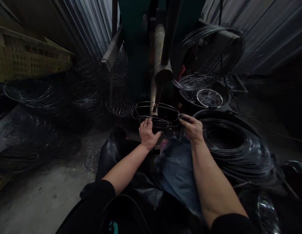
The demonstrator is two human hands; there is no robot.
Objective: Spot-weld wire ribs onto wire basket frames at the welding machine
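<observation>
A round wire frame (156,114), made of thin metal rings and spokes, lies under the tip of a welding machine's electrode arm (158,94). My left hand (148,134) grips the frame's near left rim with curled fingers. My right hand (193,128) pinches its right rim. Both forearms reach forward over my lap, which is covered by a dark apron and blue cloth (175,169).
A big coil of wire rings (235,146) lies at my right. Behind it a tub (207,96) holds more rings, and a large ring stack (214,48) leans on the wall. Finished wire baskets (90,97) pile up at left. A yellow crate (24,55) stands far left. Concrete floor (44,195) lies below.
</observation>
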